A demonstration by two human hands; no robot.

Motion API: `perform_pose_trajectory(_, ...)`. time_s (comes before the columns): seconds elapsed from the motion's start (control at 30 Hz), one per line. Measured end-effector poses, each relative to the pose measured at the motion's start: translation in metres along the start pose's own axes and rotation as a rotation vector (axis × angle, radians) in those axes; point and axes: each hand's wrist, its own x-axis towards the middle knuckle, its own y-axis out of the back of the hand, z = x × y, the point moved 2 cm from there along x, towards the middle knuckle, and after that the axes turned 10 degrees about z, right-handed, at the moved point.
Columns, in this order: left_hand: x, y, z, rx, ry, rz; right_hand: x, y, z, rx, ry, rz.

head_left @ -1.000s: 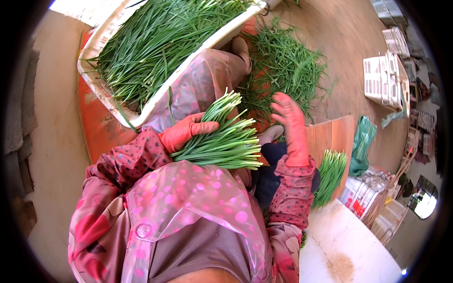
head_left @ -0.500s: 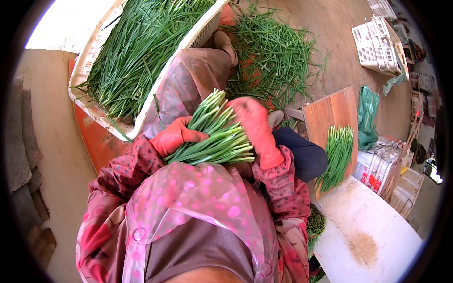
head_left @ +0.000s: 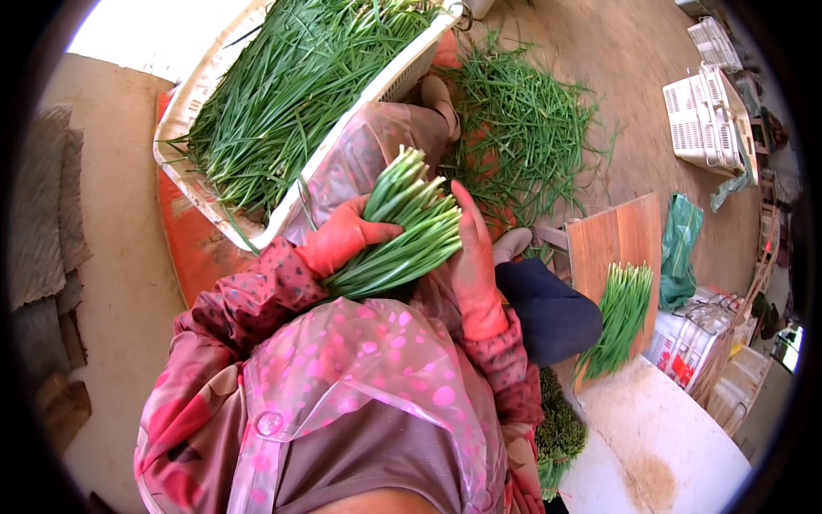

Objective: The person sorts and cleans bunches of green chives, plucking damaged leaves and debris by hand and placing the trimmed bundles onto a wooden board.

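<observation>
A thick bunch of garlic chives point(head_left: 398, 236) lies across my lap, its pale cut ends pointing up and to the right. In a red glove, my left hand point(head_left: 347, 237) is wrapped round the leafy part of the bunch. My right hand point(head_left: 475, 265), gloved alike, is held upright beside the pale ends, fingers stretched out and palm turned to them; it seems to touch them. Left of my knee, a large white crate point(head_left: 278, 227) is heaped with loose chives point(head_left: 282, 103).
Cut green leaves point(head_left: 522, 128) litter the floor ahead. At right, another chive bunch point(head_left: 623, 313) lies on a wooden board point(head_left: 591, 244) by a white board point(head_left: 659, 428). More bundles point(head_left: 561, 428) stand beside my right side. White baskets point(head_left: 706, 120) and a green bag point(head_left: 679, 248) are farther right.
My right hand, blurred above the cut ends before, has come down to the right of them with its fingers straightened. The bunch looks gathered tighter. The view has shifted slightly.
</observation>
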Motion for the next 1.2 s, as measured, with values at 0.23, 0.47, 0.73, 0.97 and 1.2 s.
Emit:
perform_pose_trajectory(0.23,-0.002,-0.002,0.003,0.164,-0.030,-0.128,0.033,-0.026,-0.014,-0.245,0.052,0.084)
perform_pose_trajectory(0.47,0.007,0.005,0.019,0.406,-0.248,-0.003,0.035,-0.024,-0.011,-0.151,0.138,0.090)
perform_pose_trajectory(0.73,0.004,0.018,0.028,0.604,-0.121,-0.128,0.030,-0.024,-0.013,-0.118,0.181,0.084)
perform_pose_trajectory(0.97,0.011,0.012,0.029,0.652,0.048,-0.178,0.032,-0.018,-0.008,-0.255,0.137,0.034)
perform_pose_trajectory(1.2,0.014,0.003,0.040,0.719,-0.114,-0.195,0.034,-0.024,-0.023,-0.367,0.188,-0.031)
